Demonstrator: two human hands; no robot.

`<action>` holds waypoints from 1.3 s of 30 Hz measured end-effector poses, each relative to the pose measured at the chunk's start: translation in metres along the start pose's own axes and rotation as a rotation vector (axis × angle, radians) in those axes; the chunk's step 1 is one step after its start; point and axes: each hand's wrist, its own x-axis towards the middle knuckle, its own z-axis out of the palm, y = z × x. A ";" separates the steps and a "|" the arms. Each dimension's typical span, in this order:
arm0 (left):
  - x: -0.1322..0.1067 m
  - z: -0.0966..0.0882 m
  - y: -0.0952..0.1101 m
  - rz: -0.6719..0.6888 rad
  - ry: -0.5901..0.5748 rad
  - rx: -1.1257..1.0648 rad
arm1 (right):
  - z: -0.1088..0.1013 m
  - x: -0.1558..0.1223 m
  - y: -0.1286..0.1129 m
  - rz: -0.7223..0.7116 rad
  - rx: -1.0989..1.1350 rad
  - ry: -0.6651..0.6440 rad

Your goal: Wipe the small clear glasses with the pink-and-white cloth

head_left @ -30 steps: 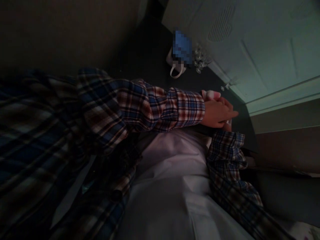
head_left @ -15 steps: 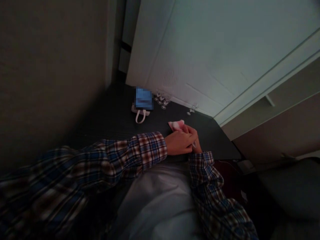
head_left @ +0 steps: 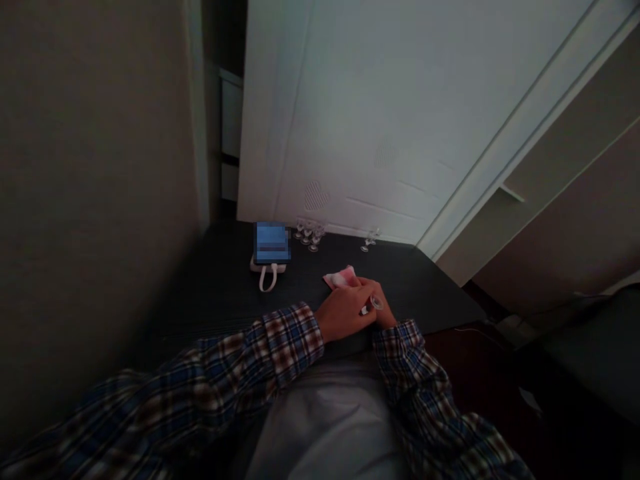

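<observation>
My left hand (head_left: 345,313) is closed round a small clear stemmed glass (head_left: 377,303), whose round foot pokes out beside the fingers. Its bowl is hidden by the hands. My right hand (head_left: 384,301) is against the left one, its fingers curled on a pink and white cloth (head_left: 339,277) that spreads out past the knuckles. Most of the right fingers are covered by the left hand. Both hands are just above the near part of the dark table (head_left: 420,287).
Several small stemmed glasses (head_left: 309,233) are grouped at the table's back edge by a white panel (head_left: 360,120). More glassware (head_left: 369,240) is farther right. A blurred-out blue device (head_left: 271,243) rests on a pale stand with a strap loop (head_left: 269,279). A wall (head_left: 100,133) rises at left.
The head view has tilted up and turned, so the table sits lower in the picture. The glass's foot shows more between the hands, which stay together with the cloth.
</observation>
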 end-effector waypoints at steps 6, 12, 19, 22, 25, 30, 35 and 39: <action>-0.001 0.000 -0.002 -0.048 0.011 -0.039 | 0.002 0.002 0.000 0.031 0.042 -0.053; 0.000 -0.002 -0.005 -0.096 0.107 -0.115 | 0.002 0.001 -0.003 0.063 0.121 0.044; 0.000 0.001 -0.007 -0.210 0.162 -0.140 | 0.000 -0.002 -0.012 0.033 0.151 0.321; 0.000 0.002 -0.006 -0.199 0.166 -0.190 | -0.003 -0.004 -0.015 -0.002 0.130 0.361; 0.000 0.001 -0.005 -0.198 0.181 -0.275 | -0.004 -0.005 -0.017 -0.017 0.118 0.402; 0.001 -0.002 -0.009 -0.275 0.275 -0.384 | -0.003 -0.004 -0.016 0.001 0.123 0.385; 0.002 0.000 -0.015 -0.347 0.349 -0.460 | -0.001 -0.003 -0.013 0.021 0.096 0.358; 0.002 0.004 -0.017 -0.300 0.379 -0.504 | 0.001 -0.003 -0.012 0.013 0.095 0.352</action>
